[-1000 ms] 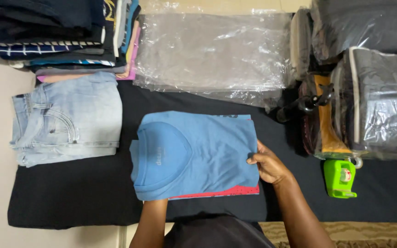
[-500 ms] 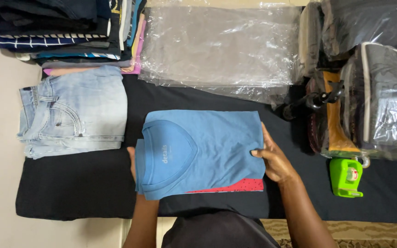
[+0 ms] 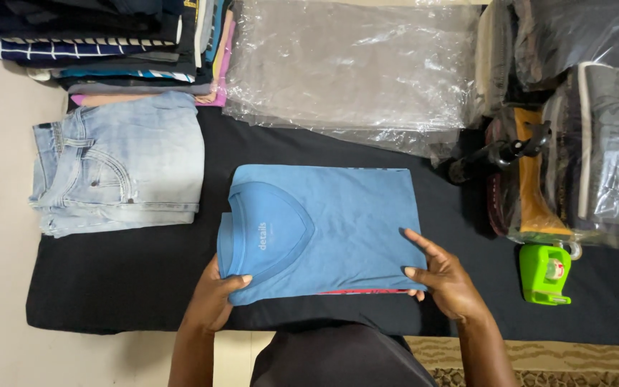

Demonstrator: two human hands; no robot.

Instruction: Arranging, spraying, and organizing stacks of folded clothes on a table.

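Observation:
A folded blue t-shirt (image 3: 331, 222) lies on top of a red garment (image 3: 356, 292) on the black cloth (image 3: 109, 279). My left hand (image 3: 213, 297) grips the stack's near left corner, thumb on top by the collar. At the stack's right edge my right hand (image 3: 445, 279) has its fingers spread along the side and thumb on the blue fabric. Both hands hold the pile between them.
Folded light blue jeans (image 3: 120, 165) lie to the left. A stack of folded clothes (image 3: 109, 50) is at the back left, clear plastic bags (image 3: 352, 64) at the back centre. Bagged clothes (image 3: 589, 122) stand on the right, with a green tape dispenser (image 3: 544, 272) in front.
My left hand came up from under the stack to grip its near left corner. My right hand slid along the right edge toward me. The stack stayed about where it was.

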